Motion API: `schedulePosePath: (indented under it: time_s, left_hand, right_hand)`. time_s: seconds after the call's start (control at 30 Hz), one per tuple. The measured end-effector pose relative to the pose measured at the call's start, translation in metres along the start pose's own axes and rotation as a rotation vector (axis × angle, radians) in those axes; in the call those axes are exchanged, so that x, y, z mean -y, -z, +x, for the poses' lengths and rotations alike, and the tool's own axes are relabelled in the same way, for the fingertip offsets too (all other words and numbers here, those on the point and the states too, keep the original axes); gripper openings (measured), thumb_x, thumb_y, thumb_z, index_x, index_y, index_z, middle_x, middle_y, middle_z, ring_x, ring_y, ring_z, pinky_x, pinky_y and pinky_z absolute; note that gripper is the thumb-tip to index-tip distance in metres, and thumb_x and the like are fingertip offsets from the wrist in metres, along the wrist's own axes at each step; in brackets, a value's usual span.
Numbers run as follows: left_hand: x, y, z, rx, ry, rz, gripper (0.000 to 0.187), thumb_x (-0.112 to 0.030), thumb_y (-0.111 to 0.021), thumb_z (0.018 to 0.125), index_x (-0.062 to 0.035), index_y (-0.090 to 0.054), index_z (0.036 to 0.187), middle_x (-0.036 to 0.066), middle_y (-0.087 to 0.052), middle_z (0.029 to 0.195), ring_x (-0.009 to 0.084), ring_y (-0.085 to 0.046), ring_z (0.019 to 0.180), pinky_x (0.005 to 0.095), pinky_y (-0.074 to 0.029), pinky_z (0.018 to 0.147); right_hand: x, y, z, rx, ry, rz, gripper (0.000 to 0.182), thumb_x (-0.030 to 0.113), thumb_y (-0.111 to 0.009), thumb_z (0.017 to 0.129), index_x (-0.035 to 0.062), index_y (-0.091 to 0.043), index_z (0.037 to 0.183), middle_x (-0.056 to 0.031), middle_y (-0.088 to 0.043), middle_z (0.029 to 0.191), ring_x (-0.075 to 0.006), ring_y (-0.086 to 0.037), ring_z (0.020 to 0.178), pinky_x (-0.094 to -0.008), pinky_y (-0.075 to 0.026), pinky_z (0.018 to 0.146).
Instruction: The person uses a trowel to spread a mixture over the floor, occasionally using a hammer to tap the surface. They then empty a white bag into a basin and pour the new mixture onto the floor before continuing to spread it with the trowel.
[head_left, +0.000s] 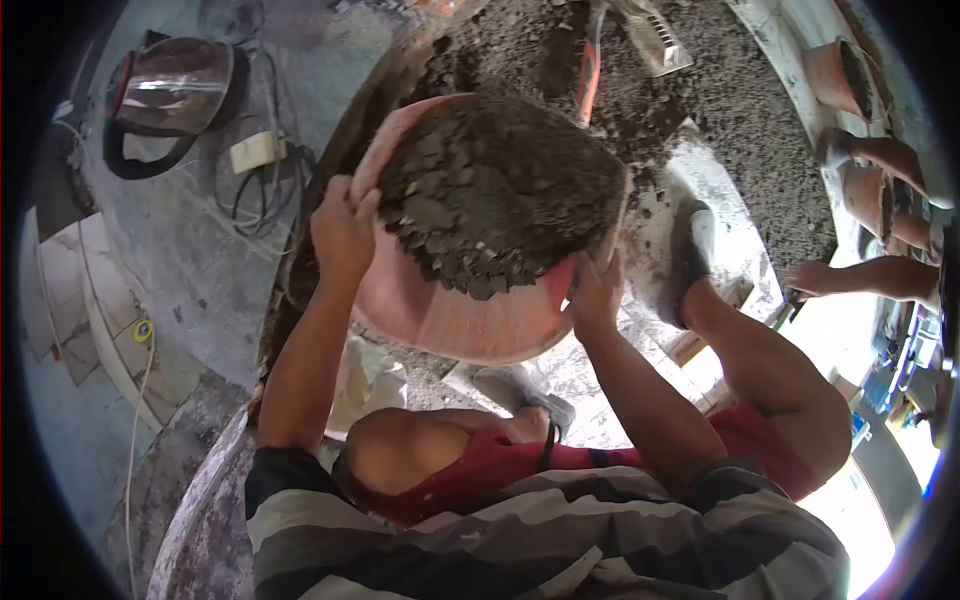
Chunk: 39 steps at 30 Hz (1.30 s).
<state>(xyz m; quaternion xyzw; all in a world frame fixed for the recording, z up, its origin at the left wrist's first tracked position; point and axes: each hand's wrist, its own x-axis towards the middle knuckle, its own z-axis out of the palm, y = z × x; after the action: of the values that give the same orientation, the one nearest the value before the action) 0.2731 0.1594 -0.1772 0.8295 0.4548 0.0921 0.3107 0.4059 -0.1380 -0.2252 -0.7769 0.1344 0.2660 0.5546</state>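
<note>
A wide reddish basin (440, 320) heaped with dark, crumbly wet mortar (510, 195) is in front of me, tilted so the load lies toward its far side. My left hand (345, 230) grips its left rim, fingers curled over the edge. On the right rim my right hand (597, 290) is closed, thumb near a bright red patch of the inner wall. Past the basin spreads a bed of the same dark mortar (760, 110), with an orange-handled tool (590, 80) and a notched metal piece (655, 40) lying on it.
Left stands a grey slab (200, 260) with a glass-bodied kettle (175, 90), cables and a pale plug block (257, 151). A pale board (715, 190) lies under my right foot. At right, another person's hand (815, 280) reaches in near terracotta-coloured buckets (835, 78).
</note>
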Motion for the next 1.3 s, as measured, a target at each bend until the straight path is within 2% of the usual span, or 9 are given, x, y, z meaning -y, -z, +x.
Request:
schedulePosePath:
  time_s: [0.1,0.47,0.53,0.57,0.63,1.0,1.13,1.23,1.3]
  left_hand:
    - [-0.032,-0.013,-0.010,-0.064,0.067,-0.012,0.022,-0.022,-0.067,0.083,-0.0038,-0.056,0.090,0.021,-0.060,0.076,0.0431,-0.059,0.075,0.0454,-0.046,0.066]
    - [-0.031,-0.020,-0.019,-0.111,0.069,-0.243,0.026,-0.025,-0.069,0.080,-0.0037,-0.060,0.092,0.020,-0.063,0.081,0.0408,-0.061,0.078,0.0436,-0.047,0.066]
    - [0.020,-0.056,-0.001,-0.232,-0.431,0.157,0.016,-0.018,-0.063,0.082,-0.0049,-0.062,0.091,0.019,-0.064,0.083,0.0418,-0.062,0.079,0.0489,-0.049,0.067]
    - [0.015,-0.052,-0.002,-0.209,-0.245,0.090,0.016,-0.019,-0.062,0.082,-0.0053,-0.062,0.092,0.019,-0.065,0.084,0.0410,-0.063,0.080,0.0501,-0.049,0.068]
    - [-0.005,-0.027,-0.003,-0.129,0.173,-0.183,0.017,-0.019,-0.061,0.083,-0.0053,-0.060,0.093,0.021,-0.066,0.087,0.0403,-0.064,0.084,0.0509,-0.050,0.071]
    - [0.064,0.034,-0.137,-0.563,0.029,0.021,0.052,-0.025,-0.076,0.070,-0.0037,-0.060,0.114,0.023,-0.054,0.119,0.0388,-0.050,0.112,0.0492,-0.037,0.098]
    - [0.066,0.063,-0.248,-0.508,0.843,0.656,0.071,-0.025,-0.078,0.070,-0.0102,-0.047,0.133,0.024,-0.053,0.124,0.0400,-0.047,0.120,0.0473,-0.039,0.097]
    - [0.126,0.052,-0.313,-0.478,1.344,-0.019,0.060,-0.017,-0.064,0.081,-0.0078,-0.044,0.137,0.022,-0.058,0.118,0.0330,-0.059,0.107,0.0388,-0.047,0.091]
    - [0.162,0.049,-0.342,-0.971,0.951,-0.547,0.047,-0.009,-0.052,0.086,-0.0041,-0.047,0.133,0.020,-0.061,0.112,0.0287,-0.063,0.095,0.0348,-0.052,0.084]
  right_hand:
    - [0.022,0.014,0.007,0.008,0.307,-0.346,0.021,0.014,-0.056,0.090,0.0053,-0.048,0.107,-0.0020,-0.050,0.069,-0.0091,-0.045,0.049,-0.0251,-0.036,0.039]
    - [0.095,0.003,0.029,0.058,0.052,-0.248,0.028,0.017,-0.056,0.088,0.0018,-0.053,0.111,-0.0049,-0.053,0.074,-0.0113,-0.050,0.054,-0.0273,-0.040,0.046]
    - [0.061,0.027,0.091,0.303,0.497,-0.636,0.018,0.020,-0.056,0.088,0.0042,-0.056,0.097,-0.0034,-0.052,0.069,-0.0114,-0.049,0.053,-0.0285,-0.041,0.045]
    - [0.054,0.026,0.108,0.343,0.690,-0.810,0.017,0.022,-0.057,0.089,0.0057,-0.058,0.089,-0.0025,-0.052,0.065,-0.0115,-0.049,0.052,-0.0291,-0.041,0.045]
    - [0.075,-0.001,0.111,0.333,0.174,-0.453,0.019,0.025,-0.055,0.094,0.0074,-0.054,0.101,-0.0015,-0.051,0.063,-0.0115,-0.048,0.051,-0.0261,-0.039,0.043]
    - [0.085,-0.021,0.149,0.496,0.080,-0.305,0.027,0.017,-0.049,0.097,0.0073,-0.047,0.121,-0.0040,-0.054,0.081,-0.0134,-0.051,0.057,-0.0279,-0.042,0.048]
    - [0.084,-0.022,0.166,0.517,0.055,-0.413,0.029,0.021,-0.052,0.096,0.0070,-0.048,0.121,-0.0044,-0.055,0.083,-0.0147,-0.054,0.063,-0.0289,-0.045,0.052]
    - [0.079,-0.029,0.194,0.502,0.012,-0.463,0.032,0.023,-0.055,0.094,0.0067,-0.049,0.120,-0.0052,-0.056,0.084,-0.0158,-0.055,0.066,-0.0287,-0.045,0.053]
    - [0.080,-0.026,0.211,0.565,0.027,-0.490,0.033,0.025,-0.057,0.093,0.0064,-0.050,0.119,-0.0059,-0.056,0.085,-0.0167,-0.056,0.067,-0.0289,-0.046,0.055]
